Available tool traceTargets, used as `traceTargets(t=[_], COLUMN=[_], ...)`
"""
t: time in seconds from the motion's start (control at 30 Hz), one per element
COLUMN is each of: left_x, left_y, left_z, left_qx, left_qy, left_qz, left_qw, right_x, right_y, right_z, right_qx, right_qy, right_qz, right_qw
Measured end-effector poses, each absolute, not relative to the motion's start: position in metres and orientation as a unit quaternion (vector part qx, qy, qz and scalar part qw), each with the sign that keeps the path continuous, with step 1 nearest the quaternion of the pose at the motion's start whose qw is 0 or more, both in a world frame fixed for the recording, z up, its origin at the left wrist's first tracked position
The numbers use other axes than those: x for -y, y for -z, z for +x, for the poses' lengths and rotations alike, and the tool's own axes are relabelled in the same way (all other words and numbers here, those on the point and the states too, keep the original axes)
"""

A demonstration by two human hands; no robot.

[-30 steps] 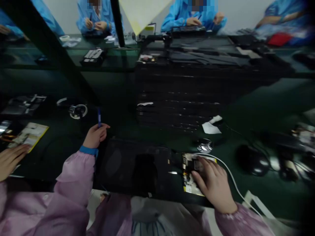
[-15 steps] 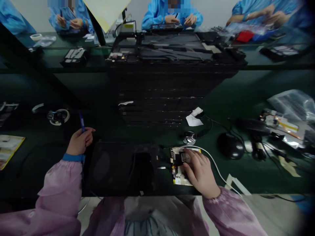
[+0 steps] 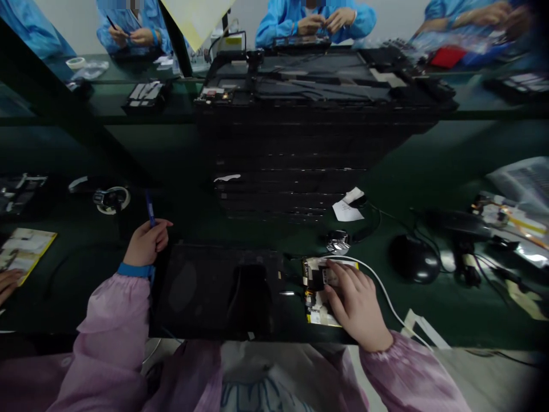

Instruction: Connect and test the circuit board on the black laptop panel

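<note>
A blue pen (image 3: 150, 208) is pinched upright by the left hand (image 3: 146, 245); a small circuit board (image 3: 313, 300) is pressed under the spread fingers of the right hand (image 3: 357, 306).

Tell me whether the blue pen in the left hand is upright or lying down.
Upright, leaning slightly: the blue pen sticks up out of the left hand, held in the air, not lying on anything.

Here's a glossy green desk (image 3: 493, 326), with a shiny black plastic mouse (image 3: 414, 258) and crinkled silver foil (image 3: 337, 242) on it! Over to a matt black panel (image 3: 184, 286), a smooth blue plastic pen (image 3: 150, 209), and soft pink cloth on the sleeve (image 3: 114, 320).
</note>
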State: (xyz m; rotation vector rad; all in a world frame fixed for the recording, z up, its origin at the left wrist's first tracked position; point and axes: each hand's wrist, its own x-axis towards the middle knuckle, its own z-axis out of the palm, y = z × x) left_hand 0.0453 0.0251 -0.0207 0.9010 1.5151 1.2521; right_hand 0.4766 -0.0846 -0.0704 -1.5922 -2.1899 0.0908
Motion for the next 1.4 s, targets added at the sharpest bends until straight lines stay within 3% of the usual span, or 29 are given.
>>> traceTargets(t=[0.67, 1.07, 1.4], left_x=[-0.013, -0.015, -0.018], left_y=[0.022, 0.035, 0.029], left_z=[0.042, 0.032, 0.04], left_qx=[-0.658, -0.597, -0.584], left_qy=[-0.397, -0.512, -0.499], left_qz=[0.472, 0.443, 0.429], left_qw=[0.432, 0.43, 0.476], right_x=[0.088, 0.088, 0.087], right_y=[0.073, 0.072, 0.074], right_z=[0.475, 0.475, 0.476], right_qx=[0.802, 0.805, 0.796], right_qy=[0.009, 0.016, -0.015], right_qz=[-0.557, -0.551, -0.566], right_qw=[0.217, 0.218, 0.214])
